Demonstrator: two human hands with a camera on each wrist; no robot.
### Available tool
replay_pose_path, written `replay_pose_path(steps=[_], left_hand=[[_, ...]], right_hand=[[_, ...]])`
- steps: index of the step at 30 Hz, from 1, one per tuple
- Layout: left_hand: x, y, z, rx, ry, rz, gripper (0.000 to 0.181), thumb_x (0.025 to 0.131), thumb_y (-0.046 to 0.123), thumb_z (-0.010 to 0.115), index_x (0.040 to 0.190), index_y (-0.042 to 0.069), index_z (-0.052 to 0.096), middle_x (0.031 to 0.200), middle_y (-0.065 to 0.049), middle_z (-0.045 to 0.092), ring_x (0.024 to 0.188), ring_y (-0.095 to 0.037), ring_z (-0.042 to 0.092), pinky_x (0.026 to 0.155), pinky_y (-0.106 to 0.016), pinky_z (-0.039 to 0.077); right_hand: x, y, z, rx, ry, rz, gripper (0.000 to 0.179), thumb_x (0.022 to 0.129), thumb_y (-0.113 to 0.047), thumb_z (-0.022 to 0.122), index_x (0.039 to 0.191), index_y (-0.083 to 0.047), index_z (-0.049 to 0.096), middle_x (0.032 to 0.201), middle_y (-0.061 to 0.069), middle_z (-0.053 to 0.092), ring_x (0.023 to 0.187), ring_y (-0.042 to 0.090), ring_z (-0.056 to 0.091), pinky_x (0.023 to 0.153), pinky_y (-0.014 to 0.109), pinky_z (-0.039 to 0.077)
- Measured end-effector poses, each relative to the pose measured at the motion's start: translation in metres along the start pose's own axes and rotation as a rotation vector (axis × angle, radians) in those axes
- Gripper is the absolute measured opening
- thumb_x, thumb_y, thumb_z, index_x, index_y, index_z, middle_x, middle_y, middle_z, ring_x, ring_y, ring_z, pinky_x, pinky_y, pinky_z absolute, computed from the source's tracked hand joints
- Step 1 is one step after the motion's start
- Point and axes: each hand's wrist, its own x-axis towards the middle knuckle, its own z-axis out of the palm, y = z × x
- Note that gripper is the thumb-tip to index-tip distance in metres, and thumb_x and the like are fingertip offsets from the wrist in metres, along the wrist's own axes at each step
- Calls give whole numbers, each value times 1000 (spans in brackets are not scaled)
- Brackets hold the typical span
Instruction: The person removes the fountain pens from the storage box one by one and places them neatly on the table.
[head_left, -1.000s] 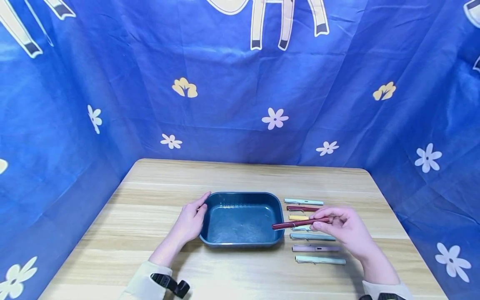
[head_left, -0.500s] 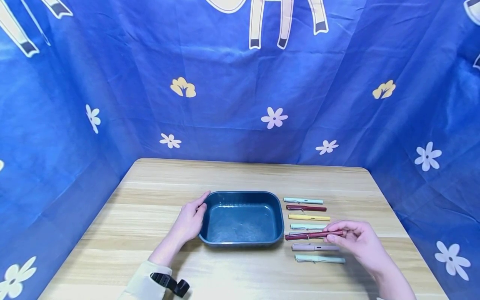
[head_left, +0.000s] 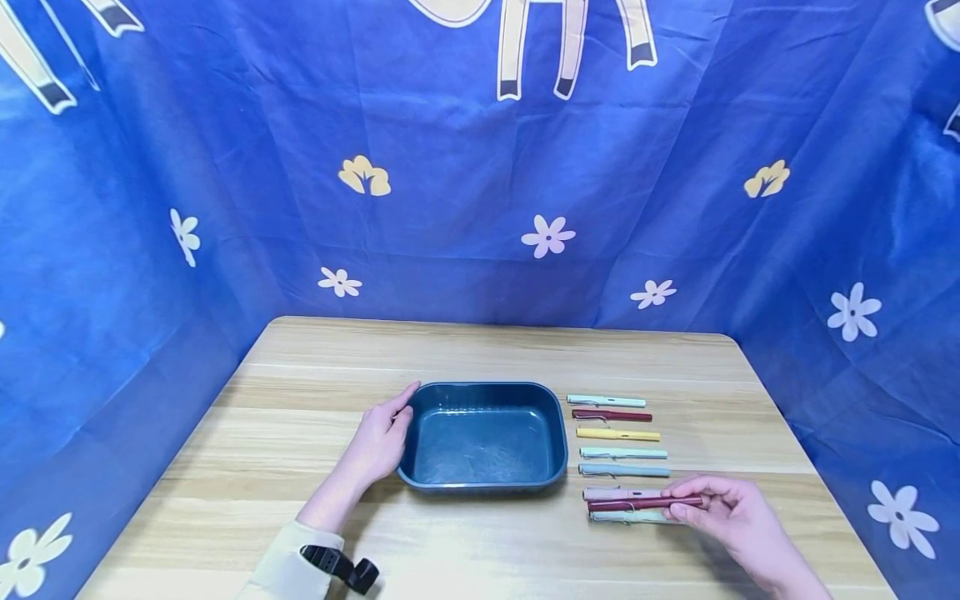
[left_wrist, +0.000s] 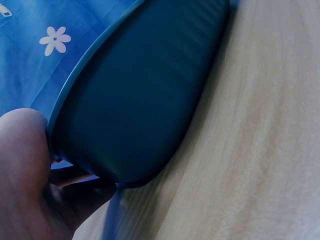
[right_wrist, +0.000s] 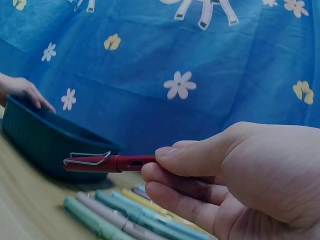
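Observation:
My right hand [head_left: 731, 517] pinches a dark red pen [head_left: 633, 503] by one end between thumb and fingers; its silver clip [right_wrist: 90, 159] shows in the right wrist view. In the head view this pen overlaps a lilac pen [head_left: 611, 492] and a mint pen [head_left: 630, 517] lying at the near end of a row. My left hand [head_left: 378, 442] holds the left end of a dark teal rectangular basin [head_left: 483, 487], its thumb and fingers at the rim and wall. Nothing lies inside the basin.
Farther up the row on the wooden table [head_left: 337, 350] lie a blue pen [head_left: 630, 471], a pale mint pen [head_left: 622, 453], a yellow pen [head_left: 618, 434], another dark red pen [head_left: 611, 415] and a light aqua pen [head_left: 607, 401]. A blue patterned curtain [head_left: 450, 208] surrounds the table.
My right hand has carried the dark red pen from beside the basin's right rim toward me and slightly right, down to the row's near end. The left hand and basin have stayed put.

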Motion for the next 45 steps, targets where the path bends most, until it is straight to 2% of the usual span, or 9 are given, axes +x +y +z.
replay_pose_path(steps=[5, 9, 19, 23, 25, 29, 33, 37, 45], left_hand=[[0, 1, -1, -10, -1, -18, 48, 111, 10, 47, 159, 10, 50, 100, -21, 70, 99, -30, 65, 108, -54, 48], [0, 1, -1, -17, 1, -21, 48, 111, 10, 47, 159, 11, 50, 97, -17, 68, 98, -31, 63, 107, -54, 48], [1, 2, -2, -6, -1, -14, 48, 111, 10, 47, 159, 10, 50, 77, -9, 57, 96, -30, 63, 106, -54, 49], [1, 1, -1, -12, 2, -12, 47, 111, 10, 47, 158, 9, 51, 90, -16, 66, 98, -31, 64, 108, -55, 48], [1, 1, -1, -13, 4, -12, 47, 111, 10, 47, 158, 9, 51, 107, -21, 70, 102, -32, 64, 110, -56, 47], [0, 0, -1, -7, 4, -6, 48, 111, 10, 46, 158, 9, 50, 134, -23, 66, 110, -35, 63, 112, -59, 44], [0, -1, -1, -3, -2, -5, 48, 111, 11, 46, 159, 10, 50, 138, -24, 64, 111, -35, 63, 113, -60, 44], [0, -1, 0, -7, -5, -8, 48, 111, 11, 47, 159, 10, 50, 127, -24, 68, 107, -33, 63, 112, -58, 46], [0, -2, 0, 0, -4, -10, 48, 111, 12, 47, 159, 10, 50, 131, -22, 67, 107, -34, 63, 112, -59, 46]], right_hand=[[-13, 10, -1, 37, -24, 52, 22, 96, 19, 61, 116, 17, 69, 117, 17, 75, 101, 24, 76, 87, 43, 62], [-19, 16, -2, 22, -42, 75, 22, 96, 17, 62, 117, 15, 70, 115, 19, 75, 98, 30, 77, 85, 42, 63], [-26, 28, -4, 106, -113, 68, 23, 97, 19, 60, 118, 17, 67, 112, 21, 75, 102, 24, 76, 89, 40, 62], [-30, 28, -4, -58, -50, 84, 19, 94, 13, 69, 112, 11, 73, 107, 17, 77, 96, 18, 76, 82, 34, 64], [-31, 27, -3, -183, -10, 93, 16, 93, 9, 74, 109, 6, 77, 103, 13, 78, 91, 14, 75, 77, 30, 64], [-32, 27, -2, -373, 30, 101, 14, 91, 2, 79, 103, -4, 81, 98, 7, 78, 87, 12, 73, 74, 26, 62], [-31, 27, -1, -459, 1, 98, 14, 91, -1, 81, 102, -9, 82, 99, 3, 78, 90, 13, 72, 74, 22, 59], [-29, 27, -2, -502, -27, 103, 13, 91, -6, 82, 102, -14, 83, 99, -2, 78, 87, 10, 70, 70, 23, 57], [-29, 31, 1, -571, -31, 13, 18, 87, -3, 85, 100, -15, 83, 97, -4, 77, 89, 9, 68, 74, 20, 55]])
